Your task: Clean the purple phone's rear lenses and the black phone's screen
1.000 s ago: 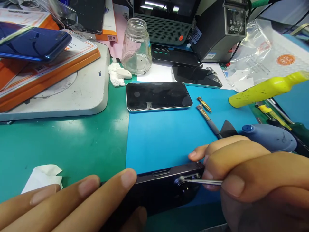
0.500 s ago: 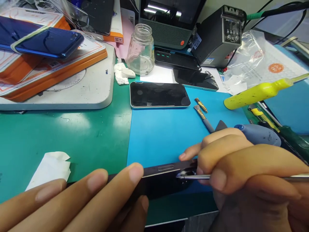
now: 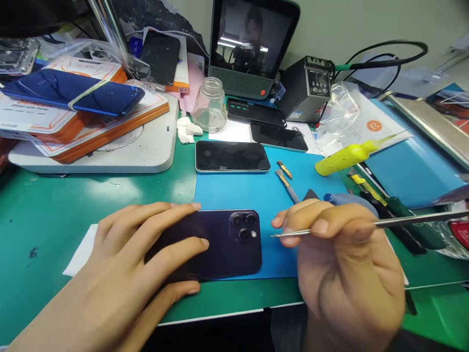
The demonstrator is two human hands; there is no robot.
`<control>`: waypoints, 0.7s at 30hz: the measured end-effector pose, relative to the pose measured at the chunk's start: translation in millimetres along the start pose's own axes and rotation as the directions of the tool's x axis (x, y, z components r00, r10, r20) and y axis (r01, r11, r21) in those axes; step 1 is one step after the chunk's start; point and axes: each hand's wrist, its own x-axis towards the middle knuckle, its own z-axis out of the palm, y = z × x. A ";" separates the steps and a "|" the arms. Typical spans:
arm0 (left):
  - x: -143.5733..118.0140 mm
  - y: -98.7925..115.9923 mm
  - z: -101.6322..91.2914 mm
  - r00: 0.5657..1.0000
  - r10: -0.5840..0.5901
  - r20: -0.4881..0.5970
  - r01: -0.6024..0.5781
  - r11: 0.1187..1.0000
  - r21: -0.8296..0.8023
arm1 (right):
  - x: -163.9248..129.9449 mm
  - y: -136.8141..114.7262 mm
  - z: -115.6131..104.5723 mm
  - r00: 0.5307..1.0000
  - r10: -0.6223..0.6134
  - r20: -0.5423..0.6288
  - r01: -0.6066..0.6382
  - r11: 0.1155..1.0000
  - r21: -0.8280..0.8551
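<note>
A dark purple smartphone (image 3: 220, 249) lies back side up on the edge of the blue mat, its camera block at the right end. My left hand (image 3: 146, 249) grips its left part, fingertips at the far edge and on the back, thumb by the near edge. In my right hand (image 3: 344, 259), thumb and fingers pinch a thin metal tool (image 3: 403, 220) with a fine tip. That tip is right of the phone, apart from it. Beyond them rests another phone (image 3: 232, 156), screen up. Two small brushes (image 3: 287, 185) lie to its right.
Orange-and-white boxes (image 3: 110, 132) with a rubber-banded blue phone (image 3: 73, 93) are stacked at left. A glass jar (image 3: 210, 105), a screen device (image 3: 252, 49) and a black box-shaped unit (image 3: 304, 90) stand behind. A yellow bottle (image 3: 340, 159) and several tools lie at right.
The phone, earlier tilted on edge close to me, now lies flat with its back up. My right hand has drawn the tool's tip away from it. The view has shifted and widened.
</note>
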 end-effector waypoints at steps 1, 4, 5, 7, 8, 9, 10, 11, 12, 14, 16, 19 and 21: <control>1.1 -3.9 1.5 1.000 0.023 -0.001 -0.023 1.000 0.003 | -1.2 -0.1 0.7 1.000 -0.003 -0.005 0.003 1.000 -0.002; 2.7 -8.2 3.7 0.998 0.063 -0.010 -0.064 0.998 -0.013 | -5.5 -0.2 2.0 0.992 -0.042 -0.117 0.039 0.999 -0.034; 3.2 -7.3 3.3 0.998 0.055 0.004 -0.055 0.998 -0.029 | -7.0 0.1 2.0 0.986 -0.057 -0.158 0.049 0.997 -0.054; 4.4 -4.2 1.3 0.998 0.024 0.050 -0.021 0.998 -0.055 | -10.5 1.2 1.3 0.978 -0.064 -0.197 0.046 0.994 -0.095; 4.8 -2.7 -0.2 0.998 0.013 0.065 -0.010 0.998 -0.057 | -12.5 1.9 0.7 0.980 -0.051 -0.191 0.031 0.994 -0.109; 4.9 -1.4 -1.8 0.997 0.017 0.074 -0.013 0.999 -0.049 | -14.7 2.7 -0.2 0.984 -0.034 -0.173 0.014 0.993 -0.118; 4.8 -0.4 -3.4 0.996 0.023 0.081 -0.020 0.999 -0.034 | -16.8 3.4 -1.4 0.989 -0.013 -0.150 -0.005 0.993 -0.120; 4.6 0.6 -4.9 0.996 0.033 0.085 -0.032 0.999 -0.015 | -18.9 4.2 -2.8 0.991 0.008 -0.130 -0.024 0.992 -0.121; 4.5 1.7 -6.3 0.995 0.037 0.091 -0.038 0.999 0.010 | -20.7 4.9 -4.5 0.993 0.025 -0.118 -0.039 0.992 -0.122; 6.1 5.4 -8.3 0.993 0.054 0.101 -0.060 0.996 0.058 | -23.1 6.1 -8.3 0.992 0.038 -0.120 -0.052 0.992 -0.118; 12.3 11.5 -8.4 0.992 0.065 0.105 -0.075 0.992 0.098 | -23.6 6.9 -11.8 0.989 0.043 -0.139 -0.058 0.992 -0.111; 31.2 22.6 -3.3 0.992 0.078 0.098 -0.088 0.990 0.109 | -22.4 7.8 -14.6 0.989 0.060 -0.136 -0.075 0.992 -0.106; 46.3 28.3 2.4 0.991 0.096 0.097 -0.105 0.990 0.089 | -21.8 8.5 -15.0 0.991 0.082 -0.105 -0.094 0.990 -0.109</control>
